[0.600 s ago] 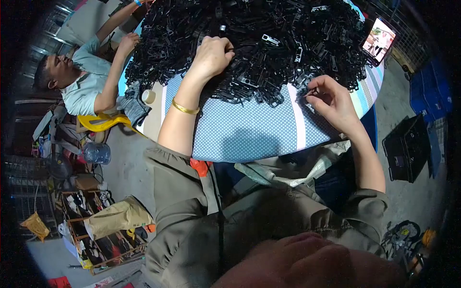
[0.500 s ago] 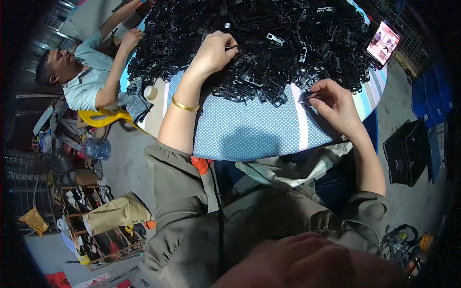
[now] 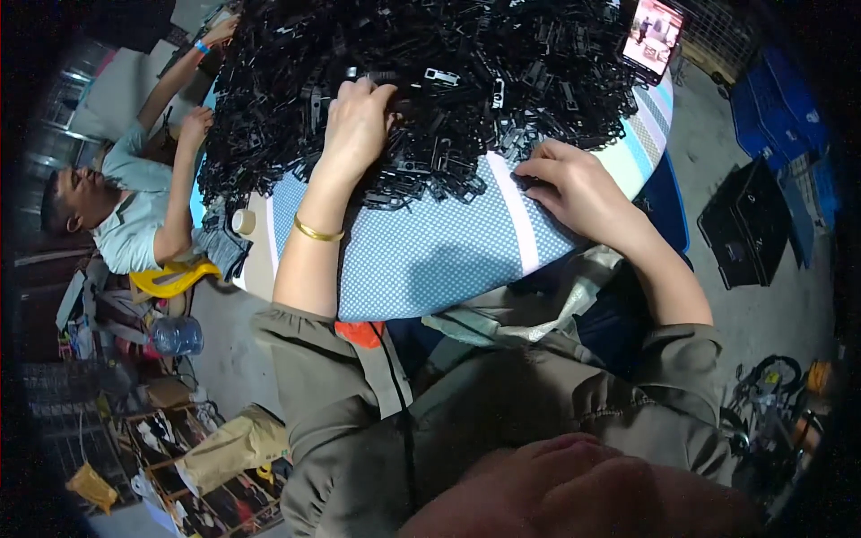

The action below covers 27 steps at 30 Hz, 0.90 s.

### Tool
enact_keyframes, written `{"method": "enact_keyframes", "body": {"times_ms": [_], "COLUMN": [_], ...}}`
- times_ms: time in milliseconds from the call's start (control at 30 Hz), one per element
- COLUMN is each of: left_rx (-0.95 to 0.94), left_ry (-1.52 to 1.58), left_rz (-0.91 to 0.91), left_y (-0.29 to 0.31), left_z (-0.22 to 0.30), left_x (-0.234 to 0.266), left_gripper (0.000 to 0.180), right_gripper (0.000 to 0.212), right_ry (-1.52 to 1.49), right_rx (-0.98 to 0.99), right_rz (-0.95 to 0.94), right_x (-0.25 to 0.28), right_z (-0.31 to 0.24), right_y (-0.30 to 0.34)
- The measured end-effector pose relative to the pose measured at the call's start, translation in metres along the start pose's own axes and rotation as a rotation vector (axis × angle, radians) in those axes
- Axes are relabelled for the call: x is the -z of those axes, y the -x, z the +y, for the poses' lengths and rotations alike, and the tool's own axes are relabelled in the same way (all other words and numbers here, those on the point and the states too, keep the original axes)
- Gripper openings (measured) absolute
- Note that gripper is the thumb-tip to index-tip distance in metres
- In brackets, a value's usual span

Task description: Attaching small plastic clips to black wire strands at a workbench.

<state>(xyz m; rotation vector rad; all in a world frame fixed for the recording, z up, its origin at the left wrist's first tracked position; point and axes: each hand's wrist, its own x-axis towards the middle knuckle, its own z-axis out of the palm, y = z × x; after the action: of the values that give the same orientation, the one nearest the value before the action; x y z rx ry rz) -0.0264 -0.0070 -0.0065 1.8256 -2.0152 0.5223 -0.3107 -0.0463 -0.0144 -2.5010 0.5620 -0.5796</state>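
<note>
A large heap of small black clip-like plastic pieces [image 3: 430, 134] covers the far part of a patterned cloth-topped table [image 3: 430, 251]. My left hand [image 3: 357, 125], below a gold bangle [image 3: 318, 230], rests at the near side of the heap, fingers curled in among the pieces. Its fingertips are mostly hidden, so what they hold cannot be made out. Over the white stripe at the heap's near right edge, my right hand [image 3: 574, 184] is closed with thumb and fingers brought together. Anything between those fingertips is too small or dark to name.
A lit phone [image 3: 652, 40] stands at the heap's far right. A small pale round container [image 3: 243, 221] sits on the left. Across the left side, a co-worker [image 3: 126, 215] reaches to the heap. Blue crates [image 3: 778, 108] and a black crate [image 3: 746, 224] stand right.
The whole view has shifted, so table and heap appear further left. My left hand has turned, hiding its fingertips. My right hand has rolled more palm-down near the white stripe.
</note>
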Motion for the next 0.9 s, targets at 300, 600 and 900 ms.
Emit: {"method": "enact_keyframes", "body": {"times_ms": [300,600,900], "left_rx": [-0.063,0.337,0.644], "left_ry": [-0.02,0.686,1.636], "left_rz": [0.012,0.343,-0.323], "left_y": [-0.006,-0.001,0.019], "left_z": [-0.001,0.005,0.095], "left_x": [-0.006,0.015,0.022], "left_gripper": [0.034,0.037,0.029], "right_gripper": [0.027,0.026,0.023], "right_ry": [0.392,0.213,0.03], "right_rx": [0.034,0.086,0.35], "right_rz": [0.01,0.158,0.481], "right_x": [0.001,0.002,0.004], "right_z": [-0.005,-0.008,-0.014], "right_y": [0.003,0.001,-0.005]}}
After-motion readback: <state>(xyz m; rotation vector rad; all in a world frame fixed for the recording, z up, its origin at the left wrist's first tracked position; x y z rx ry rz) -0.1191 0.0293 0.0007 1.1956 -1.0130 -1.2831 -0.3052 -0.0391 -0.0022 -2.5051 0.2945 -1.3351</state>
